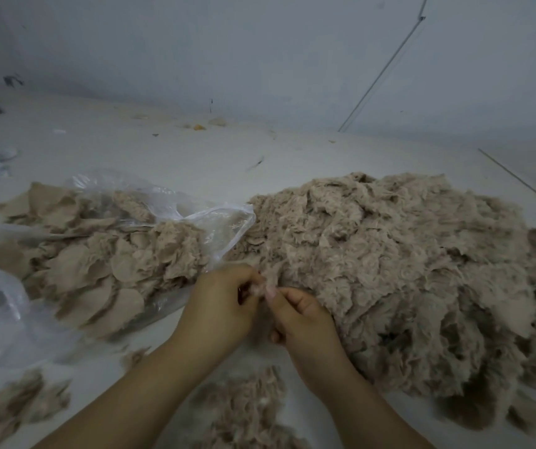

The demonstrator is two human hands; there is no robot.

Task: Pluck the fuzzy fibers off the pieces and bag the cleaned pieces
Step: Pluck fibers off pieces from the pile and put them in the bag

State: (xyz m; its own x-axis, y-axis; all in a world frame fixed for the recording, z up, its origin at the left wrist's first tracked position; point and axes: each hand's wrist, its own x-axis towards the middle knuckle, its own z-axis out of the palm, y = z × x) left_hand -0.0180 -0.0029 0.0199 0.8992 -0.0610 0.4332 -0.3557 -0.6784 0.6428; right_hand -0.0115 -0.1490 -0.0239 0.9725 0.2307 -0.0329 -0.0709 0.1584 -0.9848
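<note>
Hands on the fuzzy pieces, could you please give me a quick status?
Left hand and right hand pinch one fuzzy piece together. Clear bag lies open, partly filled. Big pile unplucked. Nothing blocking.

A single head-worn, wide-angle view is provided. The scene is looked at forward and steeply downward, from close above the near edge of the tabletop (169, 157). Both forearms are seen entering from the bottom edge. The wall (260, 53) behind is taken in at the top. Straight lines appear bowed toward the frame edges, probably by lens distortion. No second view is supplied.
</note>
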